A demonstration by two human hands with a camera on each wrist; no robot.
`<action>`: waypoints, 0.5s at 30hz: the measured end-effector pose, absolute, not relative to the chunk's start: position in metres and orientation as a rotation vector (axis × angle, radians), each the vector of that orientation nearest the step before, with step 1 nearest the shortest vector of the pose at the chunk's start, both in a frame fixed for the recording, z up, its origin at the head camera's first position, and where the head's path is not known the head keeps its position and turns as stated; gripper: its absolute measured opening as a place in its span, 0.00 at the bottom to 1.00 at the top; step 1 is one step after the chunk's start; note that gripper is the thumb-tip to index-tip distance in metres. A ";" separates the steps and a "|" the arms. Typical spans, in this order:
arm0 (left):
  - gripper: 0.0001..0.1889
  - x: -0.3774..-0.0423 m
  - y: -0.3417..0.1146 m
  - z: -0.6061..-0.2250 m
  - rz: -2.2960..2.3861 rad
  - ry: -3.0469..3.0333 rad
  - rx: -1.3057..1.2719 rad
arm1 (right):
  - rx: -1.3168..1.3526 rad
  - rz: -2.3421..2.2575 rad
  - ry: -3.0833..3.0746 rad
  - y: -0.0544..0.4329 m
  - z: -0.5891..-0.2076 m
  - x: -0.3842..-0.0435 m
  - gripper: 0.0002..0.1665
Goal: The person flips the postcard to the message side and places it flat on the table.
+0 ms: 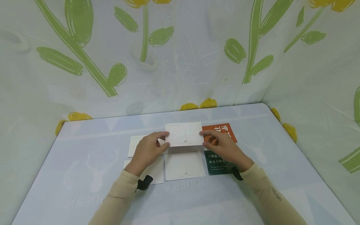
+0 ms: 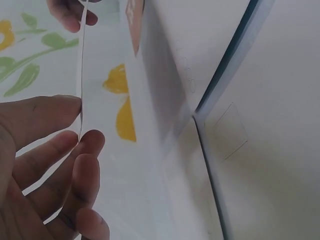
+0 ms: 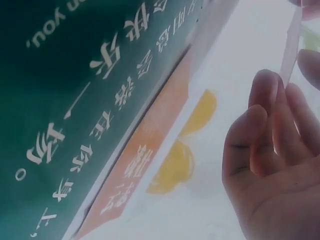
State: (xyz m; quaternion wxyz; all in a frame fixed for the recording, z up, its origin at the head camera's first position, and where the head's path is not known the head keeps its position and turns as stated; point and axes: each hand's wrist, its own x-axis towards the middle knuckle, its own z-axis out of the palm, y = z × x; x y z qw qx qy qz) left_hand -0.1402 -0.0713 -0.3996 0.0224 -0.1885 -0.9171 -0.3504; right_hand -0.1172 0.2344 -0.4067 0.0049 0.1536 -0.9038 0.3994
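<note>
A white postcard [image 1: 184,134] with small print near its lower edge is raised above the table. My left hand [image 1: 147,151] pinches its left edge between thumb and fingers, while my right hand [image 1: 222,145] pinches the right edge. Below it lies another white postcard [image 1: 184,170], print side up. Seen from the left wrist, the held postcard [image 2: 84,50] is a thin upright line. Beneath my right hand are an orange-red card [image 1: 231,134] with white characters and a dark green card [image 1: 217,168] with white text, both partly covered.
Two more white cards, an upper one [image 1: 133,147] and a lower one [image 1: 156,172], lie partly under my left hand and forearm. The pale printed table [image 1: 92,175] ends at a back edge before a flower-patterned cloth [image 1: 191,62], which also hangs at both sides.
</note>
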 end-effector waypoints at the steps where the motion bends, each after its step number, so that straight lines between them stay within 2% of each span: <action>1: 0.21 -0.140 -0.071 -0.399 -1.063 -2.840 -0.586 | 0.483 1.239 -2.831 0.234 -0.406 -0.117 0.23; 15: 0.23 -0.146 -0.064 -0.393 -0.790 -2.817 -0.626 | 0.471 1.105 -2.835 0.225 -0.403 -0.126 0.27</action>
